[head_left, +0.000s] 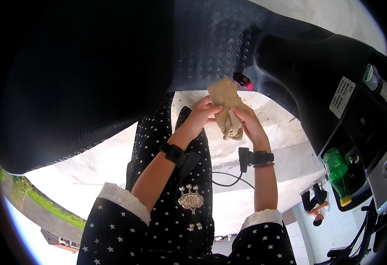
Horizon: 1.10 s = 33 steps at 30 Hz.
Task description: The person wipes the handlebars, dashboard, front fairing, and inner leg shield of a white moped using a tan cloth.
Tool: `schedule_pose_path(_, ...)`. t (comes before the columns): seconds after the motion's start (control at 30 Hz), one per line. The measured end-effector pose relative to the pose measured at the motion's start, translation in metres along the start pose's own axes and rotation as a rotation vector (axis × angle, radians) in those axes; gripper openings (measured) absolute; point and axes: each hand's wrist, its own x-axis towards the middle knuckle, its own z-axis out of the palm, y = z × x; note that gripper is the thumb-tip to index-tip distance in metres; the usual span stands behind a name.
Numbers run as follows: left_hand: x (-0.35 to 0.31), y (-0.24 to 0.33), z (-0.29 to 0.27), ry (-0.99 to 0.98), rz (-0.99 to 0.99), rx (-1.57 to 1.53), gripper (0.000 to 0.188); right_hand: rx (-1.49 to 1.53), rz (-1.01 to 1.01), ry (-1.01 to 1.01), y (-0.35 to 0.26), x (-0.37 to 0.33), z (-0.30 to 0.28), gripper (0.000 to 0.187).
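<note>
A tan cloth (pixel 224 102), partly folded and bunched at its lower end, is held between both my hands. My left hand (pixel 201 114) pinches its left edge with the thumb on top. My right hand (pixel 247 120) grips the bunched right side. Just beyond the cloth, a small black object with a pink end (pixel 243 81) lies on the scooter's black footboard (pixel 198 53), which has a raised tread pattern. Each wrist wears a black strap with a small box on it.
The scooter's dark seat (pixel 83 84) fills the left. At right, its black front panel (pixel 308 66) carries a white label (pixel 342 97), a clear bottle (pixel 381 86) and a green bottle (pixel 336 170) in pockets. A person (pixel 319 205) is farther off at lower right. Pale pavement (pixel 228 163) lies below.
</note>
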Motion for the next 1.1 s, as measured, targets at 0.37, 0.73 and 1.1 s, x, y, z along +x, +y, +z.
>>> schedule_pose_path(0.37, 0.013, -0.154, 0.085, -0.17, -0.103, -0.293, 0.043, -0.097, -0.439, 0.723, 0.092, -0.05, -0.056, 0.022)
schedule_pose_path(0.73, 0.116, -0.142, 0.133, -0.243, 0.043, -0.078, 0.028, -0.337, -0.809, 1.323, 0.07, -0.013, -0.128, 0.026)
schedule_pose_path(1.1, 0.199, -0.134, 0.14, 0.01, 0.135, -0.288, 0.02, -1.266, -0.923, 1.486, 0.049, 0.076, -0.198, 0.034)
